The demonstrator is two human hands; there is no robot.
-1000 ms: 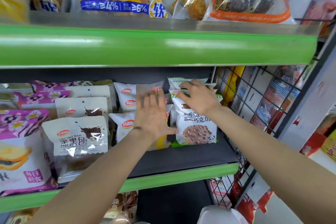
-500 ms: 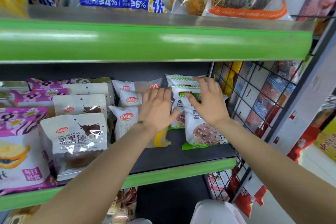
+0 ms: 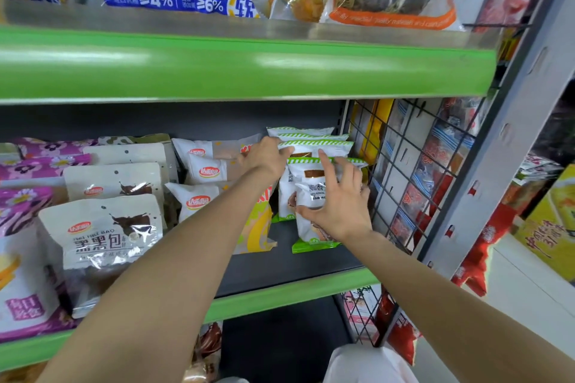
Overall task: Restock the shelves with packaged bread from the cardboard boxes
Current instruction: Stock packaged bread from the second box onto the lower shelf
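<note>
My right hand (image 3: pixel 337 208) has its grip spread around the front bread packet (image 3: pixel 306 196) of the green-edged row, thumb low on its left side and fingers reaching round its right, because the packet stands upright on the shelf (image 3: pixel 298 261) and would tip without support. My left hand (image 3: pixel 264 157) reaches deeper, fingers laid on the top of the packet behind (image 3: pixel 323 146), a loose grip rather than a clamp, to hold that stack back against the rear wall while I line up the front one. The row sits at the shelf's right end, just beside the wire grid (image 3: pixel 401 177), which keeps it from sliding sideways. Left of it stand the white packets with red logos (image 3: pixel 199 202), faces outward so shoppers can read them.
</note>
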